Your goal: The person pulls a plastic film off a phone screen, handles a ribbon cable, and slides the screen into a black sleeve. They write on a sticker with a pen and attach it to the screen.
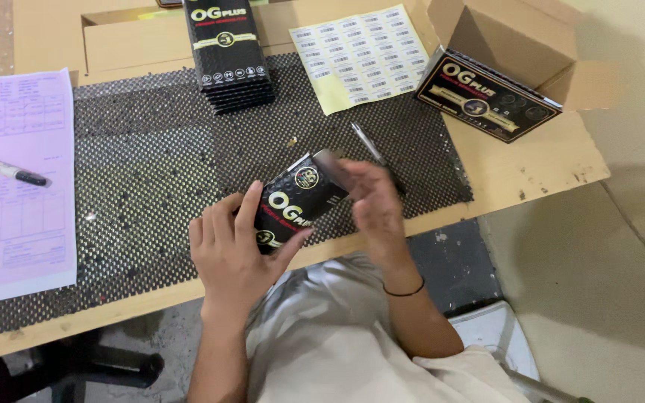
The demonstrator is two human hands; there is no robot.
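Left hand [231, 250] grips small black carton [296, 201] above mesh mat [151, 172]; right hand [371, 205] fingers pinch its top flap, blurred. Carton could slip off surface [531, 168] edge if grip loosens.

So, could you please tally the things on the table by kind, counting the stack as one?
Small black box in both hands: 1
Stack of flat black boxes: 1
Black display carton: 1
Open cardboard box: 1
Yellow label sheet: 1
Pink form: 1
Pens: 2
Total: 8
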